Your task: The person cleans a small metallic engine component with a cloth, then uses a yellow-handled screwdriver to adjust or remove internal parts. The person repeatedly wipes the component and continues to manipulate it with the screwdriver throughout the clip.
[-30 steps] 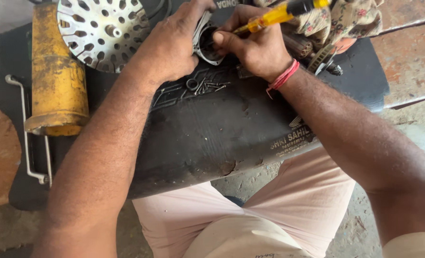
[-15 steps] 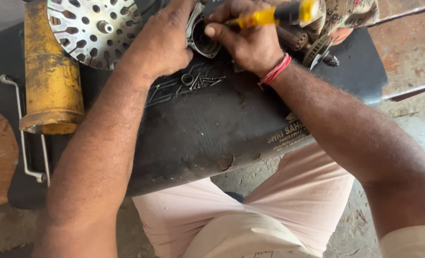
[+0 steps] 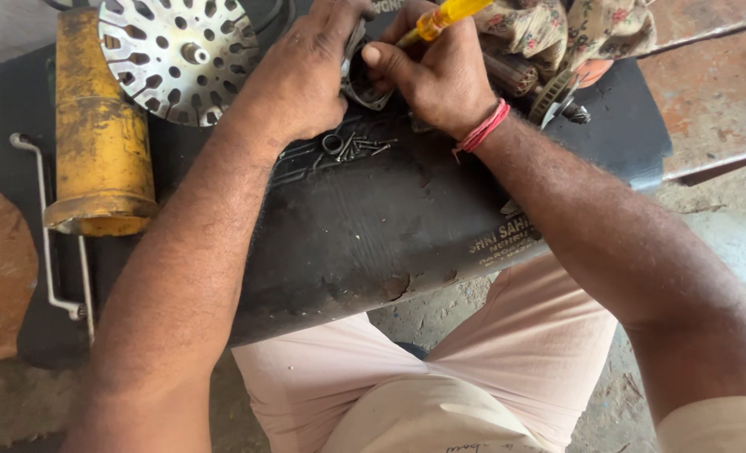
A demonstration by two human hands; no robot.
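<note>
left hand (image 3: pixel 302 80) clamped over small metal housing (image 3: pixel 358 80), pinning it on black mat (image 3: pixel 373 226) against tool thrust | right hand (image 3: pixel 436 71) fingers pinching yellow screwdriver (image 3: pixel 440 17), tip angled into housing | loose screws (image 3: pixel 352 147) just below housing, within reach | slotted disc (image 3: pixel 176 54) and yellow cylinder (image 3: pixel 96 143) parked left, apart

Over the last second both hands have crept toward the far edge of the black mat (image 3: pixel 373 226). The right hand (image 3: pixel 440 71) has tipped the yellow-handled screwdriver (image 3: pixel 443 17) up steeper, its handle now running out past the far edge. The left hand (image 3: pixel 306 71) has slid off the mat, baring a small ring and loose screws (image 3: pixel 352 147) just near of it.
</note>
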